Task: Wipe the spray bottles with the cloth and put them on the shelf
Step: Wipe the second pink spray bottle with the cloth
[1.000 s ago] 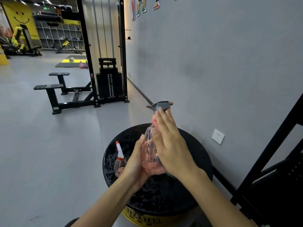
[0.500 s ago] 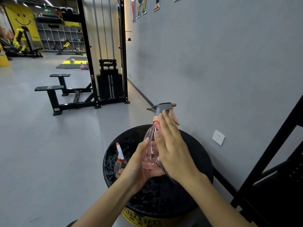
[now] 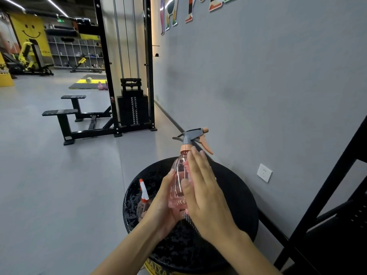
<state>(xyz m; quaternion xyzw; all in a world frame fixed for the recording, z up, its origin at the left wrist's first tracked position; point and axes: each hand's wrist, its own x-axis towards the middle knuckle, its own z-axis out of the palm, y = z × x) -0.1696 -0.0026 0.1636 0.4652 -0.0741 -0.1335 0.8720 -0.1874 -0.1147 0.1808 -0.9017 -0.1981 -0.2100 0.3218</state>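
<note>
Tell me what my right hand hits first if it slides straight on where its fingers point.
Probably the grey spray head of the pink bottle that the right hand lies against, though depth is unclear.

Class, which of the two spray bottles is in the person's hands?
The bigger bottle with the grey trigger: the left hand holds it. The small white-capped bottle stands on the black top.

We are looking across a grey floor [image 3: 49, 185] toward a black cable machine [image 3: 132, 112]; a grey wall [image 3: 258, 96] with a white socket [image 3: 264, 172] is running alongside.
</note>
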